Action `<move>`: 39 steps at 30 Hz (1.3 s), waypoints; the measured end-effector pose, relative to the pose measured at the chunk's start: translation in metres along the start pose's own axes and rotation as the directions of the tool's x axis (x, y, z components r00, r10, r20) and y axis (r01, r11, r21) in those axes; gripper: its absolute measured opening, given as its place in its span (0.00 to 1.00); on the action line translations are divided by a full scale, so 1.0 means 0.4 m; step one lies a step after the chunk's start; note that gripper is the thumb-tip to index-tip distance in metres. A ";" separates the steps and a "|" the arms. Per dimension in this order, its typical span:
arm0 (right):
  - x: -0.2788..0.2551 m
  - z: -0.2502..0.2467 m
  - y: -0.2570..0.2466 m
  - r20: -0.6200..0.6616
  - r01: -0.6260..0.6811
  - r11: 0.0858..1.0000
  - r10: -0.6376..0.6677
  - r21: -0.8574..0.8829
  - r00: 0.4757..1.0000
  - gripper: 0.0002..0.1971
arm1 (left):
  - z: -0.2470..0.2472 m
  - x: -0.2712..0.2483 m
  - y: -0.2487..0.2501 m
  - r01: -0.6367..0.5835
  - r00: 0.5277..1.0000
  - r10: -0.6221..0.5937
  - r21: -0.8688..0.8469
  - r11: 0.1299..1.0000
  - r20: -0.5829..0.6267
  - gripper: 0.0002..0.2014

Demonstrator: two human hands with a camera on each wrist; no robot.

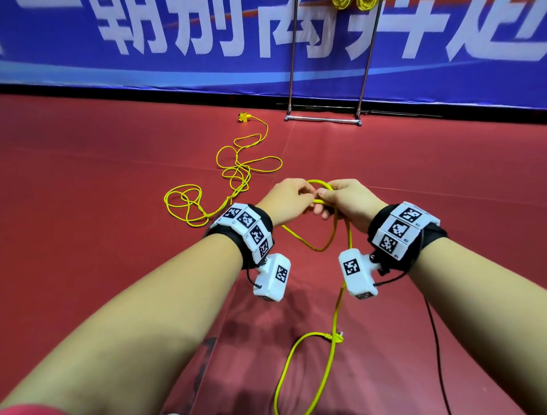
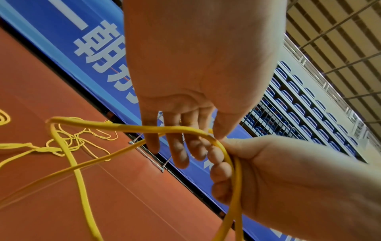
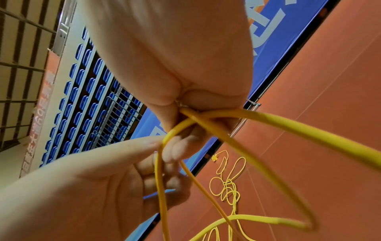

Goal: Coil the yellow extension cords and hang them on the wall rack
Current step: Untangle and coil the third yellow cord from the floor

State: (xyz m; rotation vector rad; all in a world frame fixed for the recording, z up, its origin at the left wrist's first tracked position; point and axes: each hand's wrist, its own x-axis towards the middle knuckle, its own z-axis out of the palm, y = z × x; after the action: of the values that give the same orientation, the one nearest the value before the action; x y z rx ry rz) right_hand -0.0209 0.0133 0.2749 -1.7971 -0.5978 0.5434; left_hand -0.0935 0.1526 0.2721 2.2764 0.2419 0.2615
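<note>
A long yellow extension cord (image 1: 321, 250) is held between both hands at chest height. My right hand (image 1: 334, 204) grips a small coil of it in a fist, and loops hang below. My left hand (image 1: 302, 195) pinches the cord right beside the right hand. The wrist views show the same: right hand (image 3: 185, 114) closed round the strands, left hand (image 2: 206, 138) with its thumb on the cord (image 2: 144, 128). The rest of the cord lies tangled on the red floor (image 1: 236, 174) and ends in a yellow socket block (image 1: 243, 116). A free end (image 1: 337, 337) dangles near my legs.
The metal rack (image 1: 291, 59) stands against the blue banner wall ahead, its base bar (image 1: 322, 119) on the floor. Two yellow coils (image 1: 340, 3) hang at its top. A thin black cable (image 1: 438, 340) drops from my right wrist unit.
</note>
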 end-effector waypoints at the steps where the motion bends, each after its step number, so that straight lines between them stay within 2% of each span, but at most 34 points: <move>1: 0.000 0.000 -0.003 0.003 -0.008 0.999 0.008 0.042 1.000 0.12 | 0.002 -0.002 0.005 0.004 1.000 -0.003 -0.046 0.999 0.024 0.07; 3: -0.001 -0.001 -0.007 0.013 -0.032 0.993 0.031 0.115 0.999 0.12 | 0.000 -0.003 0.011 0.004 1.000 -0.003 -0.042 0.999 0.030 0.07; 6: -0.002 -0.005 -0.005 0.045 -0.083 0.990 0.078 0.114 0.996 0.10 | -0.026 0.001 0.009 -0.005 1.000 0.006 0.060 0.998 -0.013 0.10; 8: -0.004 -0.013 0.004 0.065 -0.135 0.981 0.127 0.138 0.990 0.10 | -0.050 0.008 -0.006 0.024 0.994 -0.016 0.072 0.997 -0.110 0.12; 9: -0.006 -0.017 0.009 0.075 -0.165 0.973 0.154 0.162 0.985 0.11 | -0.061 0.013 -0.019 0.058 0.981 -0.052 0.024 0.998 -0.186 0.13; 11: -0.007 -0.027 0.025 0.101 -0.215 0.955 0.198 0.205 0.975 0.12 | -0.086 0.020 -0.040 0.123 0.908 -0.191 -0.198 0.972 -0.372 0.16; 12: -0.009 -0.032 0.036 0.111 -0.234 0.950 0.214 0.208 0.970 0.12 | -0.100 0.025 -0.046 0.144 0.847 -0.303 -0.360 0.922 -0.437 0.17; 14: -0.012 -0.043 0.060 0.122 -0.267 0.946 0.247 0.182 0.961 0.12 | -0.133 0.030 -0.053 0.169 0.712 -0.543 -0.641 0.748 -0.445 0.16; 15: -0.014 -0.048 0.072 0.119 -0.285 0.943 0.267 0.171 0.956 0.12 | -0.152 0.032 -0.064 0.168 0.665 -0.623 -0.731 0.662 -0.411 0.15; 16: -0.015 -0.052 0.080 0.110 -0.301 0.939 0.286 0.165 0.952 0.12 | -0.168 0.031 -0.081 0.165 0.649 -0.660 -0.777 0.608 -0.379 0.14; 17: -0.018 -0.054 0.084 0.094 -0.312 0.937 0.301 0.158 0.949 0.12 | -0.183 0.027 -0.097 0.180 0.656 -0.666 -0.784 0.594 -0.354 0.14; 20: -0.020 -0.052 0.070 0.042 -0.280 0.956 0.278 0.090 0.960 0.12 | -0.186 0.025 -0.161 0.340 0.751 -0.573 -0.552 0.761 -0.328 0.11; 22: -0.017 -0.040 0.047 0.041 -0.216 0.976 0.215 0.039 0.976 0.12 | -0.164 0.021 -0.162 0.399 0.748 -0.508 -0.321 0.859 -0.428 0.20; 23: -0.015 -0.029 0.035 0.050 -0.182 0.983 0.181 0.016 0.982 0.12 | -0.150 0.019 -0.148 0.375 0.758 -0.450 -0.249 0.893 -0.472 0.21; 24: -0.013 -0.017 0.023 0.055 -0.150 0.989 0.150 -0.005 0.987 0.11 | -0.131 0.022 -0.127 0.323 0.799 -0.366 -0.173 0.931 -0.477 0.20; 26: -0.008 0.007 0.005 0.047 -0.101 0.994 0.103 -0.028 0.994 0.10 | -0.097 0.021 -0.073 0.188 0.931 -0.173 0.016 0.982 -0.322 0.12; 27: -0.007 0.017 -0.001 0.036 -0.087 0.996 0.088 -0.023 0.995 0.10 | -0.081 0.018 -0.049 0.126 0.971 -0.102 0.101 0.987 -0.214 0.10; 28: -0.006 0.025 -0.006 0.026 -0.077 0.997 0.077 -0.014 0.997 0.10 | -0.068 0.012 -0.027 0.079 0.991 -0.061 0.158 0.984 -0.115 0.08; 31: -0.009 0.033 -0.010 0.016 -0.066 0.998 0.065 0.013 0.998 0.11 | -0.029 0.003 -0.012 0.028 0.993 -0.051 0.210 0.977 0.105 0.10; 34: -0.014 0.023 -0.001 0.048 -0.076 0.995 0.073 0.057 0.996 0.12 | -0.023 0.004 -0.021 0.033 0.992 -0.064 0.266 0.963 0.110 0.16; 35: -0.014 0.016 0.007 0.055 -0.083 0.994 0.079 0.078 0.995 0.11 | -0.032 0.006 -0.023 0.042 0.996 -0.060 0.230 0.972 0.073 0.15; 37: -0.012 -0.007 0.031 0.029 -0.116 0.985 0.113 0.131 0.993 0.11 | -0.055 0.011 -0.033 0.094 0.992 -0.082 0.124 0.988 -0.098 0.15; 38: -0.011 -0.022 0.046 0.009 -0.143 0.977 0.144 0.155 0.990 0.12 | -0.069 0.012 -0.042 0.129 0.969 -0.114 0.055 0.990 -0.219 0.15; 39: -0.010 -0.036 0.063 -0.003 -0.176 0.969 0.179 0.172 0.984 0.12 | -0.083 0.011 -0.056 0.168 0.925 -0.167 -0.027 0.985 -0.342 0.16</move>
State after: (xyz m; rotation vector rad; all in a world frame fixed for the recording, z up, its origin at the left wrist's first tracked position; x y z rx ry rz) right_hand -0.0118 -0.0061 0.2552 -1.6987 -0.3671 0.6791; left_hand -0.1000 0.1920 0.2772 2.1856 0.6152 0.5690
